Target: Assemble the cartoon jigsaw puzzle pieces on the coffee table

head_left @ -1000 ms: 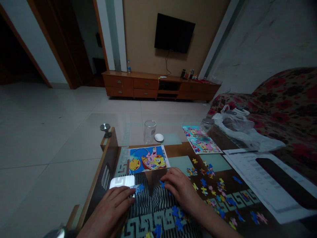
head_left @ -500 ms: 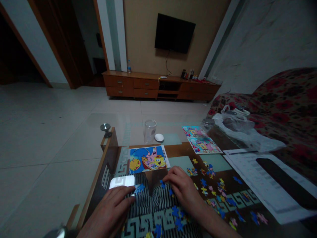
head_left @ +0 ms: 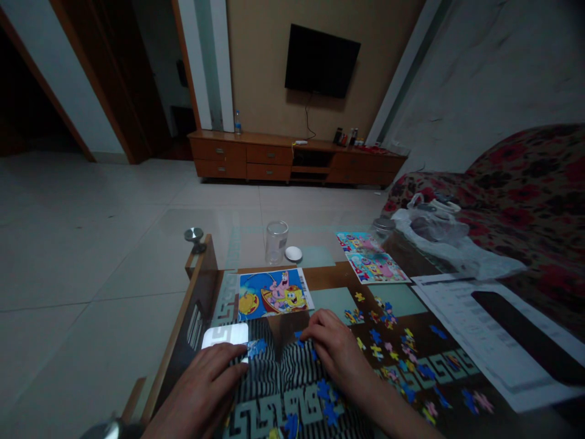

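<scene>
My left hand (head_left: 212,378) rests on the glass tabletop, index finger and thumb apart. Its index fingertip touches the edge of a small cluster of blue puzzle pieces (head_left: 258,347). To the right, my right hand (head_left: 336,347) has its fingers pinched at a blue puzzle piece (head_left: 299,336), partly covered by the fingertips. More blue pieces (head_left: 326,393) lie between my forearms. Just beyond the hands is a picture card (head_left: 274,294) with cartoon characters in a boat on blue.
Scattered puzzle pieces (head_left: 388,350) cover the right side of the table. Further back stand a clear glass jar (head_left: 276,244), a white lid (head_left: 294,253) and two colourful cards (head_left: 377,267). Papers (head_left: 466,323), a dark phone-like slab (head_left: 525,335) and a plastic bag (head_left: 461,247) lie right.
Almost nothing differs. My right hand has shifted very slightly at the blue piece, while my left hand stays in place.
</scene>
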A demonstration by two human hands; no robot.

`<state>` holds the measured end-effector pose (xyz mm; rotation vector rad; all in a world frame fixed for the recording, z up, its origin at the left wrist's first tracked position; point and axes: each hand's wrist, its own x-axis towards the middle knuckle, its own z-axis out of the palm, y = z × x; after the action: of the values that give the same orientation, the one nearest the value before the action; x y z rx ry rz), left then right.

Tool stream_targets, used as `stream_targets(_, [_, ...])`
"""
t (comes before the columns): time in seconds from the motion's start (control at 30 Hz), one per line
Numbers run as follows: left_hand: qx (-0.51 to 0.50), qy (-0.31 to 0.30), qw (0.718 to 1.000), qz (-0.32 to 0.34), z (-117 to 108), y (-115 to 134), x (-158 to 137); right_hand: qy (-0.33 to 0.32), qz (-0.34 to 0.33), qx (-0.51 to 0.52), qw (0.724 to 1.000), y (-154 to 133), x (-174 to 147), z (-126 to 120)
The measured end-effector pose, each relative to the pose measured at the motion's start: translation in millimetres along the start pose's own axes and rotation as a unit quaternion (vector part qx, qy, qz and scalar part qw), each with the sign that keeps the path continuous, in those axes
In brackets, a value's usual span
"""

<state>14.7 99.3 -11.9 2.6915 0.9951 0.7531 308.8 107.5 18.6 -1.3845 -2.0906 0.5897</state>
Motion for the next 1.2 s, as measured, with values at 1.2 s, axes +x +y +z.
stream_targets(1.2, [0.023,0.025,0.999,0.026,3.9,-3.3,0.1,-0.003,0.001,0.011,1.0,2.6,0.4,1.3])
